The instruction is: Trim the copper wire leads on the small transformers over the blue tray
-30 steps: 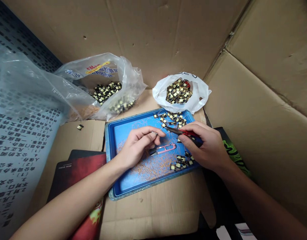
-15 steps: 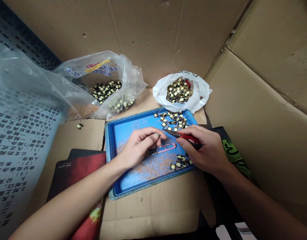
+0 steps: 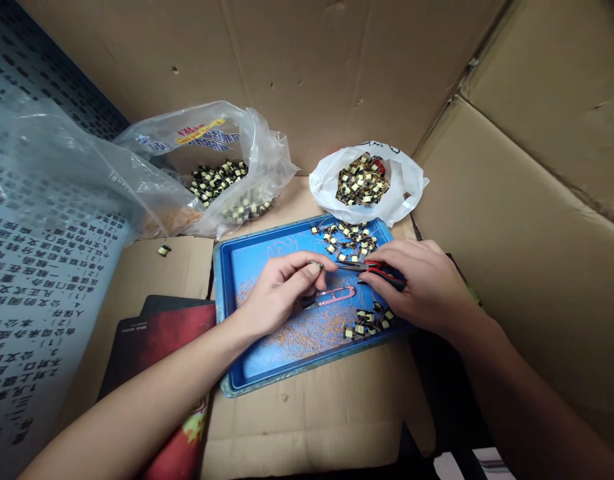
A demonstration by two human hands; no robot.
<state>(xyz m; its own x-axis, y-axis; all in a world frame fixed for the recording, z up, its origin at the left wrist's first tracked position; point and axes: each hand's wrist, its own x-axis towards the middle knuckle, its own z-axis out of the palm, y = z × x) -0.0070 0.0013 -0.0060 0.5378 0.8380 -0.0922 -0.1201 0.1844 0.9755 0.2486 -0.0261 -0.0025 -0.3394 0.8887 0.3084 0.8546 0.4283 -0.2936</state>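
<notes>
Over the blue tray point(image 3: 254, 385), my left hand point(image 3: 287, 287) pinches a small transformer point(image 3: 317, 265), mostly covered by the fingers. My right hand point(image 3: 411, 280) is closed round red-and-black pliers point(image 3: 381, 272), whose jaws point left and end close to my left fingertips. Whether the jaw tips touch the part I cannot tell. Pink thread snips point(image 3: 337, 294) lie in the tray below my left fingers. Cut copper-coloured wire bits point(image 3: 307, 337) cover the tray floor. Yellow-and-black transformers lie in one cluster point(image 3: 349, 240) at the back right and another cluster point(image 3: 369, 321) at the front right.
A clear plastic bag point(image 3: 259, 153) of transformers stands behind the tray at left, a white bag point(image 3: 404, 180) of wired ones at right. One loose transformer point(image 3: 164, 251) lies on the cardboard. A red-and-black mat point(image 3: 161, 340) is at left; cardboard walls point(image 3: 307, 87) rise behind and at right.
The pliers have turned in my right hand and shifted slightly right, their jaws now nearly level. My left hand keeps its pinch on the transformer. The whole view has shifted slightly.
</notes>
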